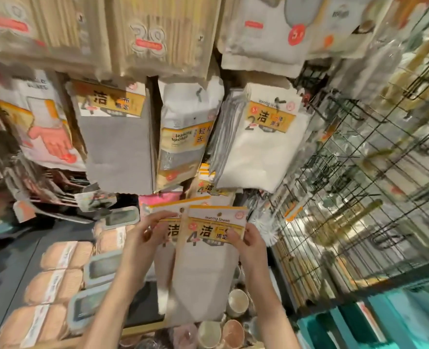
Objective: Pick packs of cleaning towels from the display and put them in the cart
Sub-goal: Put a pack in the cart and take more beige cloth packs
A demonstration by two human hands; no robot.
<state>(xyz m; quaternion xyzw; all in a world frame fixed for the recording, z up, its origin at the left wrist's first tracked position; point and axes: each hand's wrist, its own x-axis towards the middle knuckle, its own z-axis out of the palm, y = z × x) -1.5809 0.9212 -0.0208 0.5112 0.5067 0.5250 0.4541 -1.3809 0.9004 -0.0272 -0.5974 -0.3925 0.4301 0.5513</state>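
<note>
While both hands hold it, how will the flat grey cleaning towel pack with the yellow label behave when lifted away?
The grey towel pack is probably light and floppy: held only near its top by the left hand and right hand, it hangs flat. Its glossy wrapper may be slippery.

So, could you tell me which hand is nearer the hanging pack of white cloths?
Right. The right hand sits below the hanging pack of white cloths; the left hand is farther left.

Two bare forearms, no sleeves in view. Left hand (145, 231) wears a ring; right hand (252, 241) wears none visible.
</note>
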